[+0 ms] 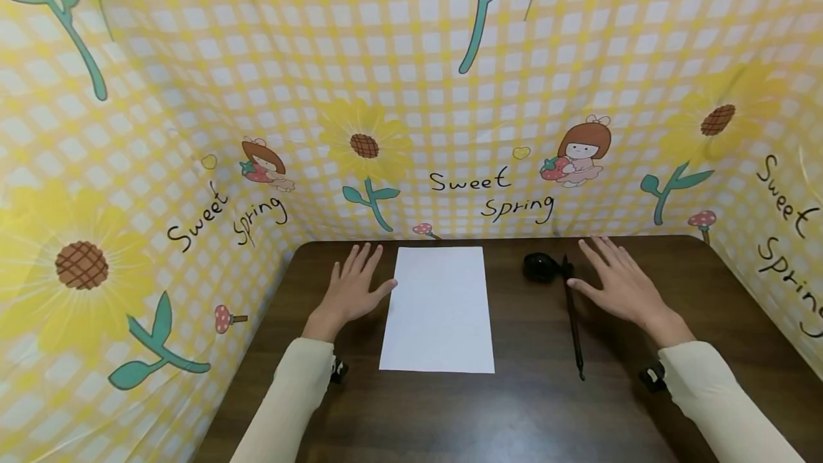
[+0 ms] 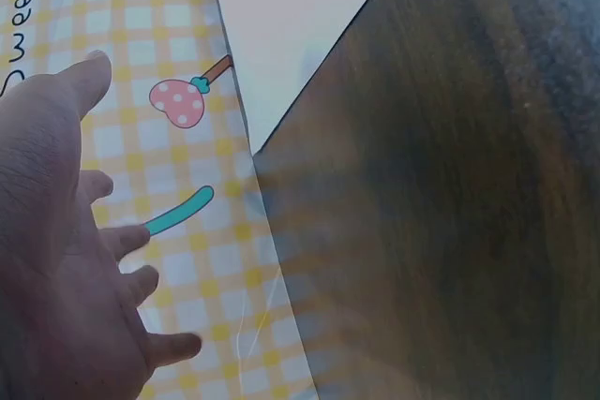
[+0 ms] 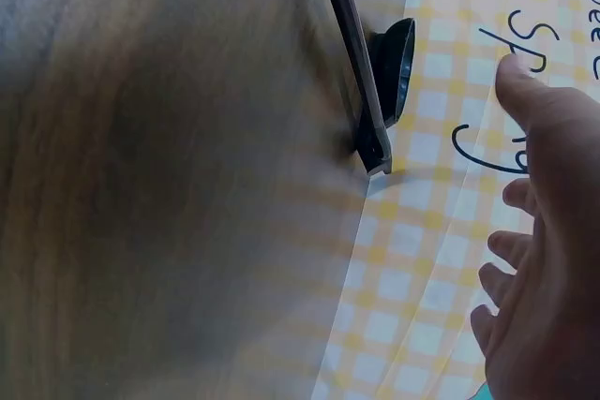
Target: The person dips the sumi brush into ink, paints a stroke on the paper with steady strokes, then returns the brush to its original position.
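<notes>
A blank white sheet of paper (image 1: 439, 309) lies on the dark wooden table. To its left, my left hand (image 1: 353, 291) is spread palm down, its thumb tip overlapping the sheet's left edge in the head view. On the other side, a slim dark writing brush (image 1: 574, 324) leans with its upper end at a small black dish (image 1: 540, 268); its lower end carries a small loop. My right hand (image 1: 620, 291) is just right of the brush, fingers spread, thumb tip close to the handle. Both hands hold nothing; in the wrist views their fingers are extended.
A yellow checked cloth (image 1: 411, 77) with flowers and lettering hangs behind the table and along both sides. The table's back edge (image 1: 501, 239) meets it just beyond the paper and dish. Black wrist cameras (image 1: 338, 370) show below both sleeves.
</notes>
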Motion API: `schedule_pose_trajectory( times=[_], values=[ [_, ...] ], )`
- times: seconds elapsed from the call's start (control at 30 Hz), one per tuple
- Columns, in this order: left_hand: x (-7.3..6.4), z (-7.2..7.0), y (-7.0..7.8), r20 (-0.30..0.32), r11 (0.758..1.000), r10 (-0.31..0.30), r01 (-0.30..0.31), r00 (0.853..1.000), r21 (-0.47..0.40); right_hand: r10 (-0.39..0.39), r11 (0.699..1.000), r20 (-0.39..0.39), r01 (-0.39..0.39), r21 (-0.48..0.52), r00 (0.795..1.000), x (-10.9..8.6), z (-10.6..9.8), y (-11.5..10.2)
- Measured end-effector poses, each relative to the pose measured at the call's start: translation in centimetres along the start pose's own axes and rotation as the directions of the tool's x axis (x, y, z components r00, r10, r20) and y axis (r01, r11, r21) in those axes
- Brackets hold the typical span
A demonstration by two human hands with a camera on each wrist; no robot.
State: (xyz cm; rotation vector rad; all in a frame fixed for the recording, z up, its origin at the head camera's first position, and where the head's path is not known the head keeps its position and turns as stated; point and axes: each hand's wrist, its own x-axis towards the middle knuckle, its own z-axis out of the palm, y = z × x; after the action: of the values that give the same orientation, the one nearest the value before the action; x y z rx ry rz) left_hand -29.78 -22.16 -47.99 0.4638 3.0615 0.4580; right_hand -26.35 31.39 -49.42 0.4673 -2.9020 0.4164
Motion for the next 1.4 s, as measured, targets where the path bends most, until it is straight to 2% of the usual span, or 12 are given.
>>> schedule_pose_trajectory(
  times=[0.13,0.37,0.53,0.77,1.13,1.4],
  values=[
    [-0.2,0.2,0.1,-0.013,0.999,0.019,-0.019,1.000,-0.028,-0.024,1.000,-0.037,0.024,-0.007,0.999,-0.2,-0.1,-0.3],
    [-1.0,0.2,0.4,-0.040,0.998,0.030,-0.033,0.999,-0.057,-0.003,0.999,-0.016,0.004,0.043,1.000,-0.6,-0.1,-1.1],
    [-1.5,0.3,0.4,-0.063,0.997,0.056,-0.060,0.996,-0.050,-0.009,0.998,-0.044,0.012,0.065,0.999,-1.0,0.0,-1.4],
    [-2.0,0.7,0.4,-0.102,0.993,0.103,-0.109,0.989,-0.054,-0.072,0.996,-0.091,0.076,0.052,0.993,-1.7,0.4,-1.6],
    [-2.9,1.6,0.7,-0.081,0.990,0.130,-0.135,0.988,-0.052,-0.167,0.985,-0.118,0.169,0.012,0.979,-3.0,1.4,-2.4],
    [-3.4,3.4,1.0,-0.072,0.985,0.166,-0.168,0.983,-0.024,-0.213,0.977,-0.111,0.215,0.002,0.971,-3.8,2.1,-2.4]
  ],
)
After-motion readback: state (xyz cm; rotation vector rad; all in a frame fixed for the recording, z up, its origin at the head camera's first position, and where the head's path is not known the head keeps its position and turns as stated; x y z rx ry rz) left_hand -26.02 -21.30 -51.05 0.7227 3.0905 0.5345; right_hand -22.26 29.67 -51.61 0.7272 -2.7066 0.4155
